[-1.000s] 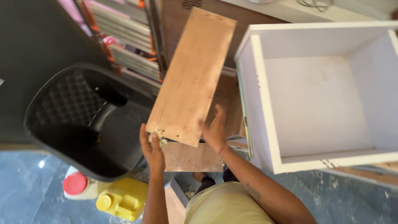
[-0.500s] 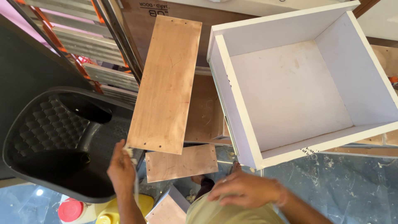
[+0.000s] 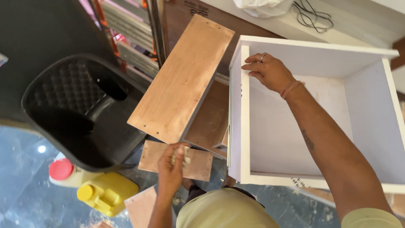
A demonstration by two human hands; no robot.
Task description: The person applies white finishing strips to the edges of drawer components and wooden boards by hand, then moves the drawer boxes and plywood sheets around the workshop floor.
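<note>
— Head view: where are the hands? I worry about that brown plywood board (image 3: 183, 80).

— Left hand (image 3: 171, 169) is curled narrow around something small and pale, too small to name, just below the board's near end. Right hand (image 3: 268, 69) is draped over the top left corner of the white open box (image 3: 316, 114), fingers hooked loosely on its edge.

— So neither hand holds the board?

— Not that I can see. It rests tilted over darker panels (image 3: 211, 122), between the black plastic chair (image 3: 76, 114) and the box. I judge it could slide toward the floor if the box gets nudged, since the two sit just beside each other.

— Which way does it run?

— Long axis goes from lower left near the left hand up to the upper right, away from the person, broad face up. A yellow jug (image 3: 107, 194) sits below the chair.
</note>
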